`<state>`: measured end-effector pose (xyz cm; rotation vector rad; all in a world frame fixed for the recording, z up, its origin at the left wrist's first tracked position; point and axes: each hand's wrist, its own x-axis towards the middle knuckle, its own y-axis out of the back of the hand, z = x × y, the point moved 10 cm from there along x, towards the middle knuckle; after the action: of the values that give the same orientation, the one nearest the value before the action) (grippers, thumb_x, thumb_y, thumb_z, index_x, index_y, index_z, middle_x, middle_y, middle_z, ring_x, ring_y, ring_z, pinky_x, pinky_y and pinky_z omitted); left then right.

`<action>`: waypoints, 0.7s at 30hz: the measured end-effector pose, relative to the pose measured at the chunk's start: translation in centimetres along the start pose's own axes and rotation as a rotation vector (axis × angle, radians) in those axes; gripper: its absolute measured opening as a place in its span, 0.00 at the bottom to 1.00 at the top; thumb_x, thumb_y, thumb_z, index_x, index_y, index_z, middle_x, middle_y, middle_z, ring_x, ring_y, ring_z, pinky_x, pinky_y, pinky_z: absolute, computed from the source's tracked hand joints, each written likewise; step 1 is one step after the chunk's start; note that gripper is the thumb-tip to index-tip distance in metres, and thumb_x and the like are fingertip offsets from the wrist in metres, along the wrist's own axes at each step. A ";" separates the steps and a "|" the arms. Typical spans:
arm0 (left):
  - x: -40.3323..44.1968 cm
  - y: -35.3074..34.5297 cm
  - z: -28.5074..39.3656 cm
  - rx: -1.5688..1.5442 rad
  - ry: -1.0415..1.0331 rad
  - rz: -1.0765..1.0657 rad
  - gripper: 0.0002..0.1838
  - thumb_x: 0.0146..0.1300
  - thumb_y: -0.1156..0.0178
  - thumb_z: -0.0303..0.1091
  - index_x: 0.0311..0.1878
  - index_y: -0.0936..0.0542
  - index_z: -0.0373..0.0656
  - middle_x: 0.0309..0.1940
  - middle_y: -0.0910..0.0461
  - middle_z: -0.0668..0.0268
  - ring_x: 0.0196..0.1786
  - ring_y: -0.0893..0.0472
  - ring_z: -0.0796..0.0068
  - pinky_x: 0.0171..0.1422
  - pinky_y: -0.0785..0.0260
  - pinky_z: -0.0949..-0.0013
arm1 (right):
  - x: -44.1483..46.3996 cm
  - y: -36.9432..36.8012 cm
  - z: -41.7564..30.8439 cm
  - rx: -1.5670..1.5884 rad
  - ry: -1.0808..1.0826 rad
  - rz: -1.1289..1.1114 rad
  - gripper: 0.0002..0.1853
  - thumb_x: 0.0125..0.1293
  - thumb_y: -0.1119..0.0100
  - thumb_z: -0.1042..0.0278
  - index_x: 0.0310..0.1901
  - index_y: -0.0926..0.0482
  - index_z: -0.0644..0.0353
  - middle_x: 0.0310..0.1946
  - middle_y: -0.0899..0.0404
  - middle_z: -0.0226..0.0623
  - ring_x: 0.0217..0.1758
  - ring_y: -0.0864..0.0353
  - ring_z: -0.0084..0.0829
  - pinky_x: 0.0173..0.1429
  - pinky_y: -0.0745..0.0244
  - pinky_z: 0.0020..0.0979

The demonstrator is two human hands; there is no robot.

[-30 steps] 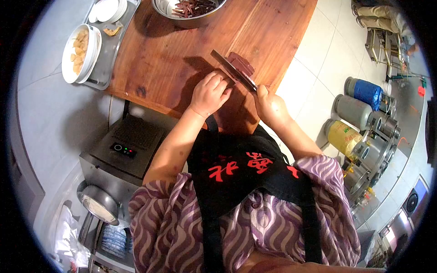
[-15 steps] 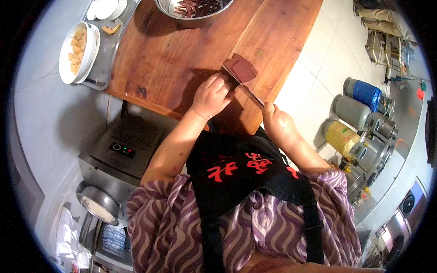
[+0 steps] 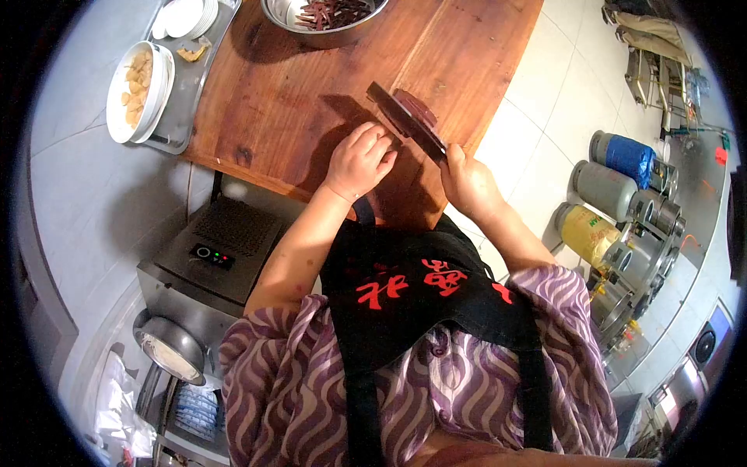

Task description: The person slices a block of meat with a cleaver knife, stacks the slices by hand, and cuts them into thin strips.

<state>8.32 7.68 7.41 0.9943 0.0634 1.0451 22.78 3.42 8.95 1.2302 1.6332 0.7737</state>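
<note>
Our right hand [image 3: 471, 183] grasps the handle of a dark, broad-bladed metal knife [image 3: 405, 121], fingers closed around it. Our left hand [image 3: 362, 161] has its fingers bent beside the blade; we cannot tell whether they grip anything. The blade stands over the near end of a reddish-brown wooden table [image 3: 272, 93]. A dark red, flat-sided block [image 3: 420, 107] lies on the table, close to its right edge, partly hidden behind the blade; we cannot see whether the cutting edge touches it.

At the far end of the table we find a round, shiny metal bowl [image 3: 334, 37] containing dark red strips [image 3: 331, 14]. Along the table's left edge is a grey metal tray [image 3: 184, 97], bearing a white oval dish [image 3: 117, 117] of pale yellow chunks [image 3: 136, 86]. Below the table's near-left corner sits a dark-topped metal appliance [image 3: 233, 226] with lit indicators. Well to the right of the table we note blue [image 3: 620, 158], grey [image 3: 603, 191] and yellow cylinders [image 3: 587, 235].
</note>
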 end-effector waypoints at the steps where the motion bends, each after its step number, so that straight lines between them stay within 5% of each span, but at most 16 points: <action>1: -0.2 -0.2 -0.1 0.007 0.002 -0.025 0.13 0.50 0.32 0.32 0.38 0.20 0.39 0.43 0.22 0.59 0.53 0.23 0.58 0.57 0.27 0.61 | -0.7 -0.1 -0.2 -0.016 0.010 -0.014 0.06 0.62 0.51 0.74 0.36 0.35 0.66 0.25 0.23 0.58 0.25 0.20 0.55 0.26 0.25 0.50; 3: -0.5 -0.6 -0.3 0.021 0.005 -0.071 0.14 0.50 0.32 0.31 0.40 0.20 0.39 0.44 0.23 0.56 0.53 0.23 0.53 0.57 0.27 0.58 | -1.9 -0.6 -0.4 -0.051 0.029 -0.041 0.06 0.61 0.51 0.75 0.36 0.35 0.66 0.26 0.23 0.57 0.24 0.19 0.53 0.24 0.25 0.48; 6: -0.4 -0.2 -0.2 0.015 0.012 -0.054 0.13 0.48 0.32 0.32 0.38 0.20 0.40 0.41 0.23 0.61 0.51 0.23 0.59 0.55 0.27 0.62 | -3.4 0.3 -1.4 -0.083 0.076 -0.024 0.06 0.58 0.50 0.77 0.36 0.35 0.65 0.25 0.24 0.54 0.23 0.19 0.50 0.24 0.23 0.44; 16: -0.2 0.0 -0.2 -0.004 -0.034 -0.022 0.13 0.48 0.32 0.32 0.36 0.22 0.39 0.44 0.23 0.58 0.52 0.24 0.57 0.58 0.27 0.61 | -1.7 -3.0 -0.8 -0.158 0.021 -0.193 0.10 0.56 0.48 0.78 0.39 0.35 0.66 0.30 0.23 0.54 0.28 0.17 0.51 0.27 0.22 0.45; 21: -0.1 -0.4 -0.5 -0.084 -0.013 -0.013 0.12 0.51 0.31 0.32 0.36 0.22 0.38 0.42 0.23 0.54 0.52 0.23 0.52 0.57 0.27 0.58 | 1.0 -5.6 0.5 -0.052 0.063 -0.055 0.09 0.59 0.48 0.75 0.39 0.35 0.67 0.29 0.22 0.56 0.27 0.18 0.52 0.30 0.22 0.47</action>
<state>8.31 7.86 6.78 0.9240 0.0150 1.0214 21.04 2.68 3.59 1.1297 1.6801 0.8225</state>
